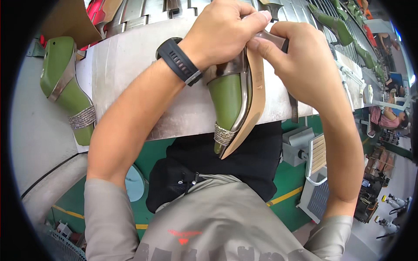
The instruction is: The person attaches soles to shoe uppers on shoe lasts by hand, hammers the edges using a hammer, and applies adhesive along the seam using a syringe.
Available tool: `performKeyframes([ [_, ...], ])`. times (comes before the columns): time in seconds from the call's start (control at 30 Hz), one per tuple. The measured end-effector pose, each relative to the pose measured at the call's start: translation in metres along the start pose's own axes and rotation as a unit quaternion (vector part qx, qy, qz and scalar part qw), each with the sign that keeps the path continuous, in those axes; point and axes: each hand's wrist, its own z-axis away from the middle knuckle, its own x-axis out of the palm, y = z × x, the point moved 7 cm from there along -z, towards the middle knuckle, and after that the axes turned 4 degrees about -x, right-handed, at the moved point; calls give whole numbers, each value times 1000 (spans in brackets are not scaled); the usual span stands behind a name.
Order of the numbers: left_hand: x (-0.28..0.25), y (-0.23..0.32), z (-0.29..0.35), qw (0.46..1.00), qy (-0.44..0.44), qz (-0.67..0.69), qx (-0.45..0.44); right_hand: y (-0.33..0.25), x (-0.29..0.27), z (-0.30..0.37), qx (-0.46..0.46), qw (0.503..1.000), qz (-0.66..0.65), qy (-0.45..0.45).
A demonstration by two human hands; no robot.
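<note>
A high-heeled sandal (257, 93) on a green shoe last (227, 98) lies tilted on its side, its toe pointing toward me past the table's near edge. Its tan sole faces right, and a glittery band (223, 135) crosses the toe. My left hand (222, 32) is closed around the heel end, thumb pressed near the top. From the other side my right hand (305, 61) grips the same end, its thumb against the sole and its fingers curled by the shiny grey heel (271, 38). My fingers partly hide the heel and its joint with the sole.
Another sandal on a green last (72, 98) stands at the table's left end. A metal slat conveyor (141, 15) runs behind the pale worktable (126, 82). A dark flat strip (294, 108) hangs over the near edge. More green lasts (335, 26) lie at the far right.
</note>
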Motion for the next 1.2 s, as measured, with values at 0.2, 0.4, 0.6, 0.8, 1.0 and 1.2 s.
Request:
performKeyframes([
  [0.2,0,1,7,998,64,-9,24,29,32,20,66,982,-177,11],
  [0.4,3,-1,4,998,51,-17,23,27,59,29,101,928,-358,22],
  [0.6,-3,-6,8,996,85,-3,37,35,54,38,178,935,-306,-27],
  [0.8,2,-1,9,996,84,2,0,28,43,45,150,946,-281,-61],
  [1.0,3,-3,8,993,112,-18,24,24,45,46,171,960,-220,-34],
  [1.2,1,1,12,993,118,-1,15,32,55,57,177,926,-331,-30],
])
